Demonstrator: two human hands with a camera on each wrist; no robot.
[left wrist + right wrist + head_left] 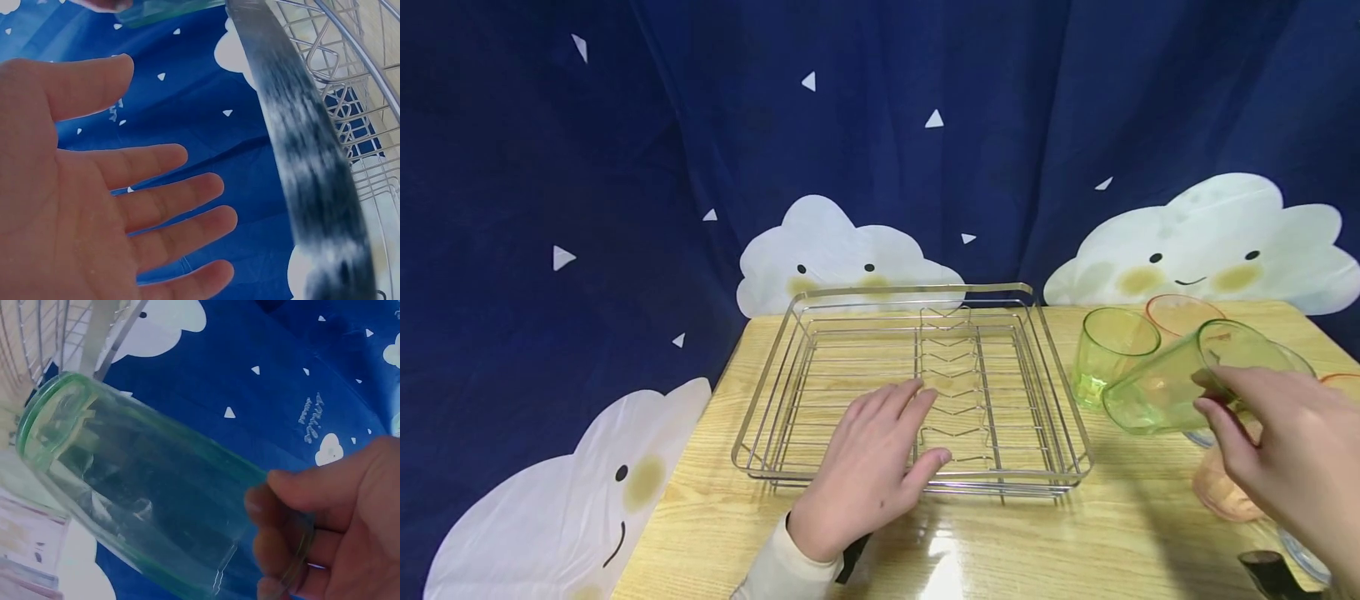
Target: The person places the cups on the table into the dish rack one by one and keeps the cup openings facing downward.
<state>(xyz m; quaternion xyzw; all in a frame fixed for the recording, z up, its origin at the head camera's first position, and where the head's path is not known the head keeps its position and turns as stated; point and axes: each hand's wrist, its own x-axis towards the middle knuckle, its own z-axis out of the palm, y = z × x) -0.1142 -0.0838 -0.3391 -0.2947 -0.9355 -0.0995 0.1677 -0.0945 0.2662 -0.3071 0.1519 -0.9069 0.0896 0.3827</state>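
Note:
My right hand [1292, 442] pinches a green see-through tumbler [1157, 392] by its rim, thumb outside and fingers inside. The tumbler is tilted, its base pointing left toward the rack; the right wrist view shows the tumbler [150, 481] and the gripping hand [331, 531] up close. Over the front of a wire dish rack [850, 475] hovers my left hand [880, 467], fingers extended and holding nothing. In the left wrist view the left hand [125, 200] has its palm showing and fingers spread, beside the rack's flat metal rim [300, 137].
A yellow-green tumbler [1093, 358] stands right of the rack, with an orange-rimmed tumbler [1183, 312] behind it. More cups, among them an orange one [1221, 492], are partly hidden by my right hand. A dark blue curtain [880, 150] hangs behind the wooden table [1022, 542].

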